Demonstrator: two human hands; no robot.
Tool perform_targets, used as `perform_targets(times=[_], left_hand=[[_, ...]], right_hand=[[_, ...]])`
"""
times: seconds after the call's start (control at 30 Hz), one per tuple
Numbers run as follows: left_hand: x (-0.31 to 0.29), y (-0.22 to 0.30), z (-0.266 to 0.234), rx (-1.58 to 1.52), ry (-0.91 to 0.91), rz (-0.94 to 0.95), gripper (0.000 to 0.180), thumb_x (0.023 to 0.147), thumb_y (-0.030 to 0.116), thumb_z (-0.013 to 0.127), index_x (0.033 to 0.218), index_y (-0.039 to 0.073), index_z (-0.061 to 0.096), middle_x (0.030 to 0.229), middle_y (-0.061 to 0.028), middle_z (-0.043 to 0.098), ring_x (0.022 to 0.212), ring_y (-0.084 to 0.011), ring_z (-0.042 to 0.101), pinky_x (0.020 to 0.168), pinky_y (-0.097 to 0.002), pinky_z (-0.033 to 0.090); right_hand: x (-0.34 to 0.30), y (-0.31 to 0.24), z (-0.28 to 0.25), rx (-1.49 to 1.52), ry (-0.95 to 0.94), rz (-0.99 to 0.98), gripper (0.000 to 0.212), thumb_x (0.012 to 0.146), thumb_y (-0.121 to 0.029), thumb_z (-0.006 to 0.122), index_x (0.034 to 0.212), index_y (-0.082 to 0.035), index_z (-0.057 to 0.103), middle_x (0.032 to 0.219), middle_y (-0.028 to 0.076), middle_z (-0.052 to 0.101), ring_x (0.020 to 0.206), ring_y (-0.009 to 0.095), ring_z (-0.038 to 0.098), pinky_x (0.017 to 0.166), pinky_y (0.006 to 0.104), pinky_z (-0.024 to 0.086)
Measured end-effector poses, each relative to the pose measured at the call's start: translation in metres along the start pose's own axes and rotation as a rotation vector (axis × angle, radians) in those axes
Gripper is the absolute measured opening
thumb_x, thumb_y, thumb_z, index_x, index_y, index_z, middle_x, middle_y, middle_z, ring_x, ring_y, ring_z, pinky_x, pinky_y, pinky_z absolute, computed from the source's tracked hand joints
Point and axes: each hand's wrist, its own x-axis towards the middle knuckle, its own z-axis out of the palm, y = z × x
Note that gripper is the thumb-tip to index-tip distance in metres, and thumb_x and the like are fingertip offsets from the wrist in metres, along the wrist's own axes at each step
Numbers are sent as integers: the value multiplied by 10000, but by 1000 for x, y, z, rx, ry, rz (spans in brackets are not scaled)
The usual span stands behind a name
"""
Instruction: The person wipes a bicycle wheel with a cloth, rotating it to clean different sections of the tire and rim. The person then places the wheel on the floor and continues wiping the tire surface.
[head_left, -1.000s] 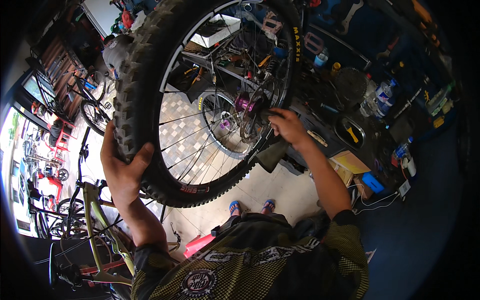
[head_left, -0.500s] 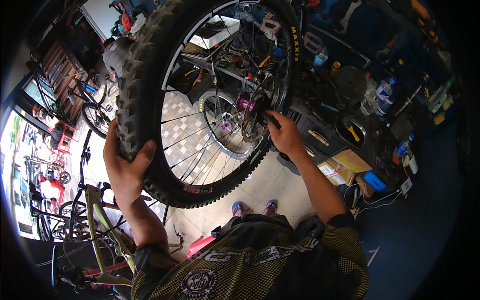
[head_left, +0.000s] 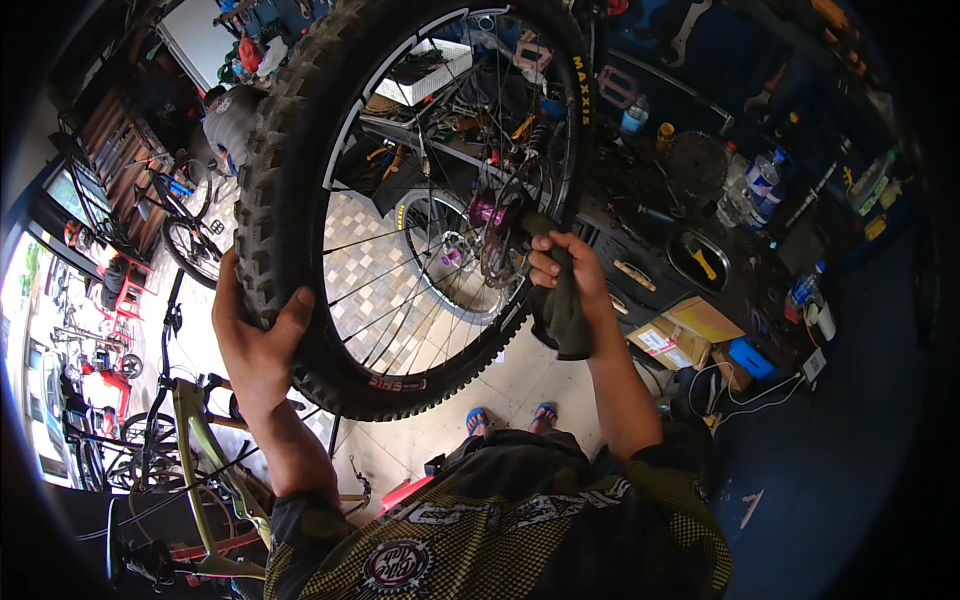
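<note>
A bicycle wheel (head_left: 325,345) with a knobby black tyre is held up in front of me, tilted, with a purple hub (head_left: 488,208) and a brake disc at its middle. My left hand (head_left: 258,345) grips the tyre's lower left side, thumb over the sidewall. Beside the hub, my right hand (head_left: 575,275) is closed around a dark green cloth (head_left: 568,318). One end of the cloth reaches up by the hub and the rest hangs below my fingers. Whether the cloth touches the hub I cannot tell.
Behind the wheel stands a workbench with tools and a white basket (head_left: 428,72). Bottles (head_left: 765,185), an oval tray (head_left: 698,255) and a cardboard box (head_left: 690,335) lie to the right. A green bicycle frame (head_left: 205,460) is close at lower left. Another person (head_left: 235,120) is farther back.
My right hand has turned and come slightly down, and the dark green cloth now shows in its grip. The wheel and left hand have barely shifted.
</note>
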Motion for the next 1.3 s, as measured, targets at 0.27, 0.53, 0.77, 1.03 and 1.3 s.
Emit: perform_targets(times=[0.27, 0.53, 0.77, 1.03, 1.3], left_hand=[[9, 1, -4, 38, -63, 23, 696, 791, 54, 785, 1394, -114, 481, 1150, -148, 678, 1008, -184, 662, 932, -303, 512], [9, 6, 5, 37, -68, 80, 696, 783, 68, 800, 1381, -113, 494, 1132, -148, 688, 983, -181, 669, 923, -303, 516], [5, -1, 0, 96, -20, 83, 725, 787, 111, 837, 1382, -127, 497, 1117, -148, 698, 972, -181, 673, 911, -300, 521], [20, 11, -45, 124, -34, 57, 901, 703, 185, 901, 1420, -153, 473, 1210, -192, 677, 1048, -243, 674, 988, -349, 500], [43, -15, -25, 329, -657, 136, 645, 764, 61, 795, 1360, -49, 574, 1184, -184, 717, 1069, -221, 693, 957, -359, 534]], right_hand=[[-14, 9, 8, -2214, 331, -637, 494, 888, -102, 633, 1372, -201, 647, 962, 144, 645, 746, 324, 656, 722, 445, 563], [-17, 15, 21, -2473, 479, -570, 466, 877, -170, 691, 1341, -189, 648, 906, 115, 629, 754, 301, 652, 705, 433, 558], [-11, 16, 22, -432, 307, -86, 173, 988, -197, 546, 860, -82, 567, 644, 11, 490, 573, 112, 466, 544, 271, 389], [-149, -12, -70, -73, 360, -330, 176, 982, -249, 598, 904, -114, 516, 764, -11, 489, 630, 129, 456, 607, 303, 383], [-328, 43, -135, -90, 1017, -544, 130, 909, -228, 655, 929, -125, 579, 765, -3, 576, 631, 150, 529, 604, 310, 469]])
